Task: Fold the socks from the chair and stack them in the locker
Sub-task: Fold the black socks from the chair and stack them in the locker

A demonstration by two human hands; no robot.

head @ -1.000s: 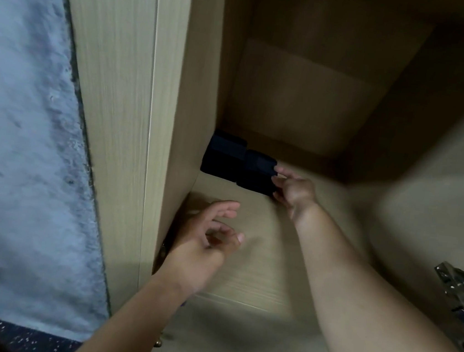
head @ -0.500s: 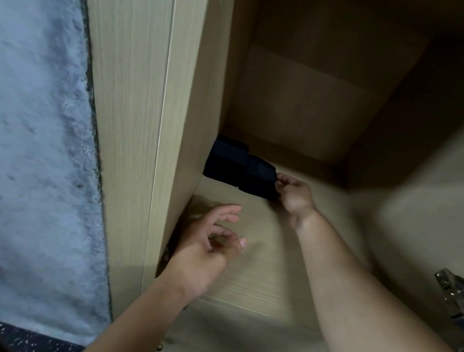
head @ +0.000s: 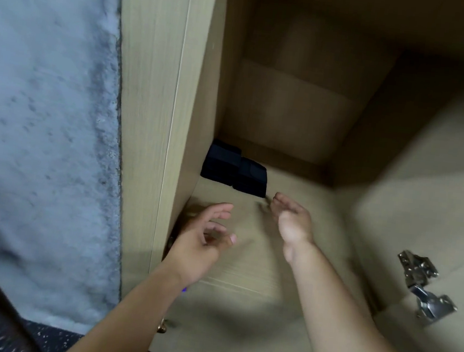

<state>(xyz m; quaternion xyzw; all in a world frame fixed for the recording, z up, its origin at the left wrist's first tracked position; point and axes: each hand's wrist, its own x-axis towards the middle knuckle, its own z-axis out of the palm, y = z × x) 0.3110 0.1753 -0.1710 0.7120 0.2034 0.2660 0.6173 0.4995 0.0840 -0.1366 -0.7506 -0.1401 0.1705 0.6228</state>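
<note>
Your folded socks (head: 234,170) sit on the locker (head: 304,117) floor, pushed into its back left corner, the left bundle against the side wall and the right one touching it. That packing probably saves the rest of the floor for later pairs. Your right hand (head: 292,220) hovers just in front of the right bundle, fingers relaxed and empty, not touching it, so the socks rest on their own. Your left hand (head: 203,236) hangs near the front left edge, fingers loosely spread, holding nothing. A metal hinge (head: 420,287) shows at the right edge. This placement looks finished.
</note>
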